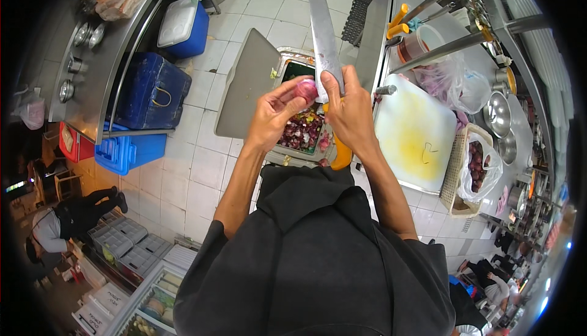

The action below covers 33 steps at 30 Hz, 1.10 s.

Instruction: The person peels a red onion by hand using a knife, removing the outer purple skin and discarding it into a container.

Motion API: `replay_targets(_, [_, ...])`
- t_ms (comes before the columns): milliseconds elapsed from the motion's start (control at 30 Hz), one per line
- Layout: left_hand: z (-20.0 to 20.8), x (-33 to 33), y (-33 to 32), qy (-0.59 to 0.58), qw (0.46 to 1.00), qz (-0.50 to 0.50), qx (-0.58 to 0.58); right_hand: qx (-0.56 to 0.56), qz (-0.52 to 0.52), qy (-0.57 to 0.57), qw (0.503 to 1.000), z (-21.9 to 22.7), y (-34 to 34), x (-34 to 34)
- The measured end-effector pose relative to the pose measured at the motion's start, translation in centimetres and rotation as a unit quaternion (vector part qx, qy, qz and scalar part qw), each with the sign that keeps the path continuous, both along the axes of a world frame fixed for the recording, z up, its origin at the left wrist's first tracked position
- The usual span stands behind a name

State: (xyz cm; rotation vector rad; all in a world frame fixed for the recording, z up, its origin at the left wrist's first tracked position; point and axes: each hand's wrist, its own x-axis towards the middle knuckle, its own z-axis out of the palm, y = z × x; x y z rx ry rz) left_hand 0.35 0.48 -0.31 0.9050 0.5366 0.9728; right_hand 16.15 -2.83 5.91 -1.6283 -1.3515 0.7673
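Between the thumb and fingers of my left hand (272,113) is a red onion (306,91), shiny and purple-pink. My right hand (350,113) grips a large kitchen knife (324,36) near the base of its blade, thumb on the metal. The long blade points up and away, and its yellow handle (342,152) hangs below my palm. The blade's base is right beside the onion; whether they touch I cannot tell. Under both hands stands a metal-rimmed bin (287,58) holding onion skins and trimmings (302,131), partly hidden by my hands.
A grey lid (235,103) leans left of the bin. At right, a white cutting board (409,134) with yellow stains lies on the steel counter, beside a basket (455,183) and a plastic bag of red onions (479,165). Blue tubs (150,91) stand at left. Other people are farther off.
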Motion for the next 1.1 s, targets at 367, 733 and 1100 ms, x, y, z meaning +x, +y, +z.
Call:
replay_targets(367, [0.2, 1.2, -0.8, -0.112, 0.991, 0.002, -0.069, -0.014, -0.013, 0.083, 0.996, 0.4, -0.2, 0.8])
replay_targets(733, [1.3, 0.8, -0.9, -0.159, 0.986, -0.007, -0.046, 0.043, 0.045, 0.051, 0.997, 2.1, -1.7, 0.3])
replay_targets(1100, [1.4, 0.5, -1.4, -0.164, 0.986, -0.015, -0.030, 0.064, 0.065, 0.024, 0.996, 2.0, -2.0, 0.6])
